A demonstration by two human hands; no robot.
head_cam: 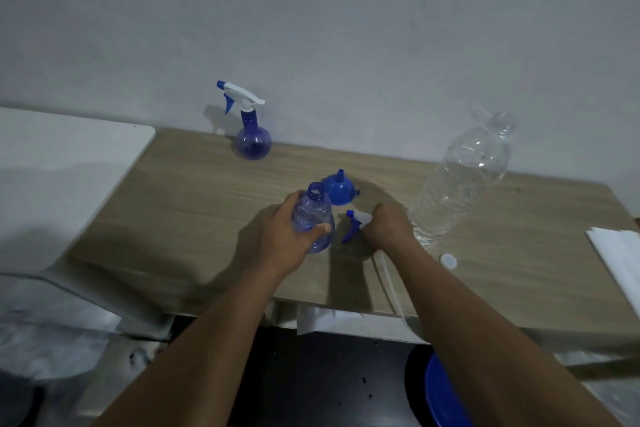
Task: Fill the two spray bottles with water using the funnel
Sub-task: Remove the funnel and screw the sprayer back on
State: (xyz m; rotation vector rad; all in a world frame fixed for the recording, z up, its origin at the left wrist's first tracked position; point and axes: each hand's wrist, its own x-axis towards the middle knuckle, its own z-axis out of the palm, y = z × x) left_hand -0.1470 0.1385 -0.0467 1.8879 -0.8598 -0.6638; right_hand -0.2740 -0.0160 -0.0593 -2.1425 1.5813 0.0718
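Step in hand was judged to be the opening of bottle 1. The uncapped spray bottle (313, 215) was held upright on the table (194, 191), with the left hand (287, 236) wrapped round its body. The removed trigger head (356, 218) was gripped by the right hand (388, 229), low over the table just beside it. The funnel (337, 188) lay mouth-down just behind. Spray bottle 2 (252, 139) stood capped by the wall. Next move, as judged: head to be released, funnel to be turned over and seated in the open neck.

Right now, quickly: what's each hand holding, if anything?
Left hand: grips the uncapped spray bottle.
Right hand: curled round the detached spray head.
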